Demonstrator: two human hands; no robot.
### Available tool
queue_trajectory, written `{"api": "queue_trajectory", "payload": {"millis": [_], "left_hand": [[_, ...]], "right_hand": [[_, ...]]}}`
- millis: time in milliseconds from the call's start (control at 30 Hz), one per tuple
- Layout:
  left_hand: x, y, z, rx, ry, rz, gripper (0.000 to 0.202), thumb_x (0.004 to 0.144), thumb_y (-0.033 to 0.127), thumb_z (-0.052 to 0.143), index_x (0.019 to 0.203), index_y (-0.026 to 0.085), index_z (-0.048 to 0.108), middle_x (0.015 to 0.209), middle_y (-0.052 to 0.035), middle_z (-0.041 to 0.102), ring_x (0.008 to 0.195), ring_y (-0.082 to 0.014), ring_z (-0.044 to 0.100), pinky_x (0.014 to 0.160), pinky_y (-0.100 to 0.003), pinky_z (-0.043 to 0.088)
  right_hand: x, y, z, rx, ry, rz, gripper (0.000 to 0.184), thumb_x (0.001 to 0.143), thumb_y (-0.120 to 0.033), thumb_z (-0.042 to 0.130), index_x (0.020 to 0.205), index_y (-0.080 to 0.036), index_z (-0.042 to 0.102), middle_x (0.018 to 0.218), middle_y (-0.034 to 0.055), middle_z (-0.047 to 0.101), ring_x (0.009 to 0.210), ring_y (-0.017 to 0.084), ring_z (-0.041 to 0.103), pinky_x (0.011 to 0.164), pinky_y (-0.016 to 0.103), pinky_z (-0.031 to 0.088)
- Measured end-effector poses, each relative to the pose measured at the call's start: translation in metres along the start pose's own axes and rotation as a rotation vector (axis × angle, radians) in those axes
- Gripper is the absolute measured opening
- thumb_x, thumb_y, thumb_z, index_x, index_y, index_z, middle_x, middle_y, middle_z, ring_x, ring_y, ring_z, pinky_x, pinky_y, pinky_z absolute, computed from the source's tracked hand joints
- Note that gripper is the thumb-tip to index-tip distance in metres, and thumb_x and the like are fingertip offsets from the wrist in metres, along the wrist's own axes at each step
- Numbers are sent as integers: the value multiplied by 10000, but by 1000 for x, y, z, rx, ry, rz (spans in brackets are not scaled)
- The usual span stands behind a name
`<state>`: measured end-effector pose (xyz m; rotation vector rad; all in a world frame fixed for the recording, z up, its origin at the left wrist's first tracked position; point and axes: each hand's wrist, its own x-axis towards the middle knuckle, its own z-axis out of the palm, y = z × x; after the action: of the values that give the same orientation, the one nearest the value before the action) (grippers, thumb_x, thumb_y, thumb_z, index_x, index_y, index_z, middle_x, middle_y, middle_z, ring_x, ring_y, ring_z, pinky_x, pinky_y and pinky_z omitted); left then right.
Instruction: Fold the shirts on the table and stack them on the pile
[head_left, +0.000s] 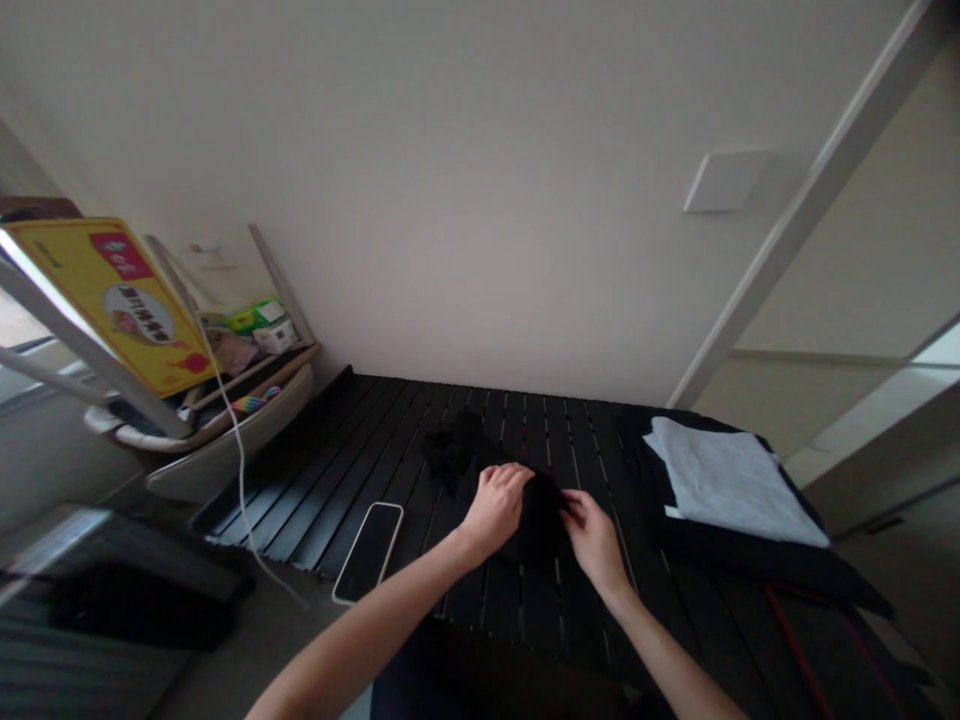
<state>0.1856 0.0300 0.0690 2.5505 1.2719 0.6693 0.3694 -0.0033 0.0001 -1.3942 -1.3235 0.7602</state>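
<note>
A crumpled black cloth (541, 520), perhaps a garment, lies on the black slatted table (315, 450) in front of me. My left hand (499, 503) rests on top of it with fingers bent over the fabric; whether they grip it is hard to see. At the cloth's right edge, my right hand (589, 532) pinches the fabric between thumb and fingers. The cloth's far left part is bunched up. Dark cloth against the dark slats hides much of its outline.
A white-edged phone (369, 553) lies left of my left arm. On the right sits a folded grey cloth (735, 480) on folded black cloth (750, 560). A shelf rack (202, 425) with a yellow box (120, 300) stands left, a white cable (241, 470) hanging from it. A wall rises behind.
</note>
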Motion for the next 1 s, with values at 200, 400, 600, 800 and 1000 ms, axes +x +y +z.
{"api": "queue_trajectory", "payload": {"millis": [200, 400, 600, 800, 1000], "left_hand": [[-6, -76, 12, 392, 72, -401, 689, 815, 78, 435, 1475, 210, 289, 1549, -109, 270, 1433, -355, 142, 1087, -612, 213], [-1, -115, 6, 422, -5, -370, 388, 829, 80, 439, 1144, 212, 623, 1524, -56, 341, 1448, -333, 94, 1112, -592, 185], [-2, -104, -10, 179, -1, -140, 232, 916, 160, 414, 1036, 221, 602, 1254, -56, 633, 1381, -209, 341, 1141, -560, 154], [-38, -76, -12, -12, -125, 50, 187, 948, 181, 387, 993, 193, 568, 1224, -91, 648, 1145, -171, 601, 1165, -545, 107], [-77, -4, -26, -171, -276, 312, 109, 938, 178, 448, 966, 178, 554, 1102, -91, 698, 1130, -182, 614, 1173, -546, 51]], "right_hand": [[6, 7, -37, -308, 39, -105, 300, 837, -338, 442, 1063, -213, 594, 957, 106, 717, 886, 270, 682, 816, 414, 506], [24, 8, -67, -596, 187, -221, 298, 812, -249, 396, 984, -208, 636, 813, 74, 725, 698, 233, 660, 841, 415, 431], [43, 10, -98, -923, 279, -158, 336, 794, -203, 367, 959, -202, 660, 563, 22, 633, 629, 226, 605, 914, 444, 307], [55, 10, -108, -1123, 315, -150, 274, 816, -199, 420, 936, -213, 666, 680, 59, 642, 800, 254, 578, 901, 459, 254], [69, 6, -108, -1212, 370, -128, 252, 818, -155, 450, 922, -206, 674, 978, 98, 661, 874, 263, 542, 834, 450, 264]]}}
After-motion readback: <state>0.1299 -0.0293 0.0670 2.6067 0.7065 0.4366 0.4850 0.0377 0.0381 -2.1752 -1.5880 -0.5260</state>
